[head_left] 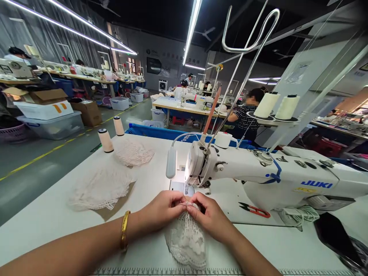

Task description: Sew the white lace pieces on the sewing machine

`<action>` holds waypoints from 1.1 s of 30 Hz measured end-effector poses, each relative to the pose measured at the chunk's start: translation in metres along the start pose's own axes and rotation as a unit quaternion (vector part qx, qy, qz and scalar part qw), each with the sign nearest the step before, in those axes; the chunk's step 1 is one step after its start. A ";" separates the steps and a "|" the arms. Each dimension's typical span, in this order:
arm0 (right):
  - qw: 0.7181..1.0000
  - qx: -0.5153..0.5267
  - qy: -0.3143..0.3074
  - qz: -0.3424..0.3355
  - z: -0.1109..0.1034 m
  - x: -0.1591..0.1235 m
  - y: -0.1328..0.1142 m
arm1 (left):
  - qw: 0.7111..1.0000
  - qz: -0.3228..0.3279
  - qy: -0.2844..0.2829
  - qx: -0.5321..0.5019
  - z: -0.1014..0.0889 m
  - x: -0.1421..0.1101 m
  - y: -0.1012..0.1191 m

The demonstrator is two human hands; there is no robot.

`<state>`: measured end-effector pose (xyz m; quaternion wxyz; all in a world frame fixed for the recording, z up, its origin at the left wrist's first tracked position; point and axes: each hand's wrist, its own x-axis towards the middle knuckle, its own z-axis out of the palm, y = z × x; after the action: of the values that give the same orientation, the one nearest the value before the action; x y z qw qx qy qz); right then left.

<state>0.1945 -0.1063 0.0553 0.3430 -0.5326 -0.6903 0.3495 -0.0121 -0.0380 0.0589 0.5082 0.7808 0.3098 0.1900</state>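
Observation:
A piece of white lace fabric (188, 241) hangs from my fingertips and spreads toward the table's front edge. My left hand (165, 209) pinches its upper edge between thumb and forefinger, a gold bangle on the wrist. Close beside it, almost touching, my right hand (208, 214) pinches the same edge. Both hands are just in front of the needle area of a white sewing machine (201, 165), whose lamp (171, 163) lights the plate. The exact edge between the fingertips is partly hidden.
Left of my hands lie two lace piles (100, 188), with two thread cones (105, 140) behind them. Red-handled thread snips (254, 210), a coiled cable (301, 215) and a black phone (333, 234) lie right. A ruler strip (172, 271) runs along the front edge. A co-worker (248, 115) sits beyond.

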 end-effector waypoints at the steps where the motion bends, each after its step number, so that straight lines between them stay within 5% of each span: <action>1: 1.000 0.003 0.018 -0.013 0.003 -0.001 0.003 | 1.000 0.004 0.013 0.013 0.002 -0.002 -0.001; 11: 0.993 -0.015 0.075 -0.091 0.016 -0.008 0.011 | 0.997 0.038 0.056 0.046 0.010 -0.010 -0.002; 19: 0.991 0.000 0.089 -0.096 0.018 -0.010 0.008 | 0.993 0.010 0.039 -0.113 0.016 -0.007 -0.003; 33: 0.990 -0.033 0.098 -0.093 0.018 -0.010 0.009 | 0.998 -0.009 0.038 -0.041 0.007 -0.007 0.002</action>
<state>0.1862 -0.1160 0.0372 0.4217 -0.5089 -0.7113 0.2392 -0.0129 -0.0482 0.0578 0.5293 0.7486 0.3282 0.2273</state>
